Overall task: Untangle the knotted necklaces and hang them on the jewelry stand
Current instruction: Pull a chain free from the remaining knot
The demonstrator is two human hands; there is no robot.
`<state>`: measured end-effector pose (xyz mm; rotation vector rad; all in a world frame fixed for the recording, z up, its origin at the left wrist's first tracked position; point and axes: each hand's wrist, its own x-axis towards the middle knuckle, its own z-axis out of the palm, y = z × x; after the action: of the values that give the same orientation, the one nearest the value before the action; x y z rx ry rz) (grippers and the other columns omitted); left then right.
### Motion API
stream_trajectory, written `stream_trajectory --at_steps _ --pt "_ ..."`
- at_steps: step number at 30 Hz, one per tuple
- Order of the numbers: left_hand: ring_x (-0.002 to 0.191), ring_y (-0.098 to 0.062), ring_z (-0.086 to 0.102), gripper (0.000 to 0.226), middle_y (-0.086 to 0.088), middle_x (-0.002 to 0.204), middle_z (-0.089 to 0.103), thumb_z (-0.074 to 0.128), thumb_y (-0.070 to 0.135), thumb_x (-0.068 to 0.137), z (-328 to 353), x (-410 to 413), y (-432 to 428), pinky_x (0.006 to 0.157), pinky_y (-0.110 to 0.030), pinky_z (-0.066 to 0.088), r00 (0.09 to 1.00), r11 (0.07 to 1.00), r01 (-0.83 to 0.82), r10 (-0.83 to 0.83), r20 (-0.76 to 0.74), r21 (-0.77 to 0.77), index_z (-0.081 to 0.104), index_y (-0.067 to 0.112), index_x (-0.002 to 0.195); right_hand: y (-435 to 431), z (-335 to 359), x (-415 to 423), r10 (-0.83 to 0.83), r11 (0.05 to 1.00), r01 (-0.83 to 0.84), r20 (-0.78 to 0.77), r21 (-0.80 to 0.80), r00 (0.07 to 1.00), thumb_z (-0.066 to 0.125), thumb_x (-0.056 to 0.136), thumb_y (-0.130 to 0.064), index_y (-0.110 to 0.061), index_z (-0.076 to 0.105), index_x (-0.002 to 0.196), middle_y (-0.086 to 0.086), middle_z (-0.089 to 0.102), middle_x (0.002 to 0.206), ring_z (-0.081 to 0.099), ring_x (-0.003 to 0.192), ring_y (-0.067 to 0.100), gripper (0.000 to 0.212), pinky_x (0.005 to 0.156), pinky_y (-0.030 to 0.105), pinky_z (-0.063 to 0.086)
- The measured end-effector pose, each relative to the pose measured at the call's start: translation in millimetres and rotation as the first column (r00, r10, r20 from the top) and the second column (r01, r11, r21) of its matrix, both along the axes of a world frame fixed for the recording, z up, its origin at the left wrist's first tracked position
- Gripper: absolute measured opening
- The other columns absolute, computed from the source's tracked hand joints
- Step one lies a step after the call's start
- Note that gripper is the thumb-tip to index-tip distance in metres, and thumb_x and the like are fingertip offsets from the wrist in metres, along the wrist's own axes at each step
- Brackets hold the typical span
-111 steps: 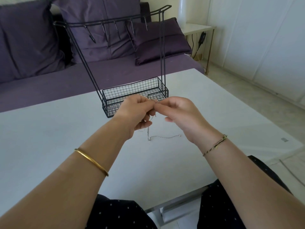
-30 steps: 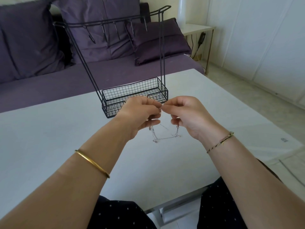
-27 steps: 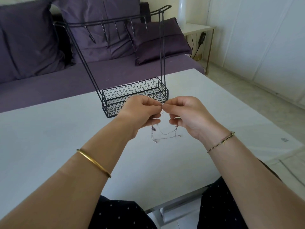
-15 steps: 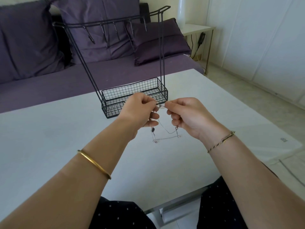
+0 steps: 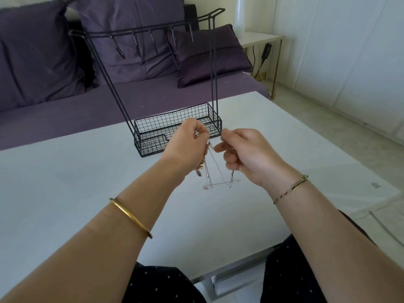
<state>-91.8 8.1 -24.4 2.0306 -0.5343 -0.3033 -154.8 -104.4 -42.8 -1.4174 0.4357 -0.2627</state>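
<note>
Necklaces (image 5: 219, 184): thin silver chains, several strands tangled; held up between both hands, above the table, just in front of the stand's basket. The low loop hangs near the top; can't tell if it touches. Small oval pendant (image 5: 198, 173) hangs just under the L hand.
L hand (image 5: 185, 147): fingers curled in, thumb + forefinger pinch the chains at the top.
R hand (image 5: 251, 156): thumb + forefinger pinch a strand close beside the L fingertips; other fingers curled, w/ another strand dropping from them.
Wrists: smooth gold bangle (image 5: 131, 217) on L forearm; twisted cord bracelet (image 5: 290, 189) on R.
Jewelry stand (image 5: 175, 119): black wire; rectangular mesh basket at base, tall thin uprights, top bar w/ a row of slanted hooks. Stands on the far part of the table.
Table (image 5: 65, 193): white, smooth, matte, flat; metal frame under the near edge.
Room: purple sofa (image 5: 65, 112) behind w/ purple cushions (image 5: 37, 53); white side table (image 5: 260, 38) at R w/ a cable down its leg; pale tiled floor (image 5: 328, 127); white panelled wall.
Edges/room: near edge at the lap, R edge beside the floor; white top shows wide to L of the L forearm and R of the R hand; basket just behind the hands.
</note>
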Motion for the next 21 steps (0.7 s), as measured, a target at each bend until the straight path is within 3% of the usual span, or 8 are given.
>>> stream_trajectory --at_steps 3,8,14,21 --pt "0.052 -0.014 0.044 0.01 0.0 0.065 0.052 0.041 0.013 0.098 -0.4 0.7 1.7 0.048 -0.026 0.04 1.0 1.0 0.013 -0.013 0.021 0.002 0.05 0.018 0.095 -2.1 0.4 -0.7 0.053 0.997 -0.054 -0.023 -0.058 0.998 0.052 0.097 -0.022 -0.004 0.064 0.088 0.006 0.059 0.07 0.029 0.038 0.008 0.023 0.037 0.018 0.026" --pt "0.052 -0.016 0.045 0.014 0.0 0.062 0.053 0.042 0.012 0.097 -2.2 0.6 0.2 0.051 -0.029 0.038 0.998 0.999 0.035 -0.035 0.053 0.004 0.049 0.021 0.09 -1.9 2.2 -0.7 0.054 0.993 -0.059 -0.059 -0.097 0.997 0.066 0.085 -0.017 -0.006 0.065 0.079 0.003 0.051 0.064 0.026 0.038 0.008 0.013 0.038 0.021 0.02" --pt "0.052 -0.016 0.046 0.01 -0.002 0.064 0.056 0.041 0.013 0.098 -2.3 0.0 0.3 0.047 -0.026 0.038 0.994 0.996 0.074 -0.078 0.08 0.053 0.05 0.016 0.098 -3.5 0.9 0.2 0.031 0.999 -0.031 -0.021 -0.015 0.999 0.064 0.084 -0.004 -0.006 0.062 0.074 0.006 0.052 0.065 0.031 0.039 0.009 0.011 0.038 0.019 0.028" --pt "0.053 -0.011 0.047 0.011 -0.002 0.071 0.06 0.039 0.017 0.101 -1.6 -0.7 -2.2 0.039 -0.018 0.036 0.981 0.986 0.057 -0.084 0.176 0.156 0.05 0.018 0.099 -5.4 -2.1 -0.2 0.024 0.998 -0.025 -0.024 -0.056 0.999 0.061 0.092 -0.014 -0.005 0.059 0.075 0.004 0.048 0.063 0.037 0.046 0.011 0.019 0.043 0.019 0.035"
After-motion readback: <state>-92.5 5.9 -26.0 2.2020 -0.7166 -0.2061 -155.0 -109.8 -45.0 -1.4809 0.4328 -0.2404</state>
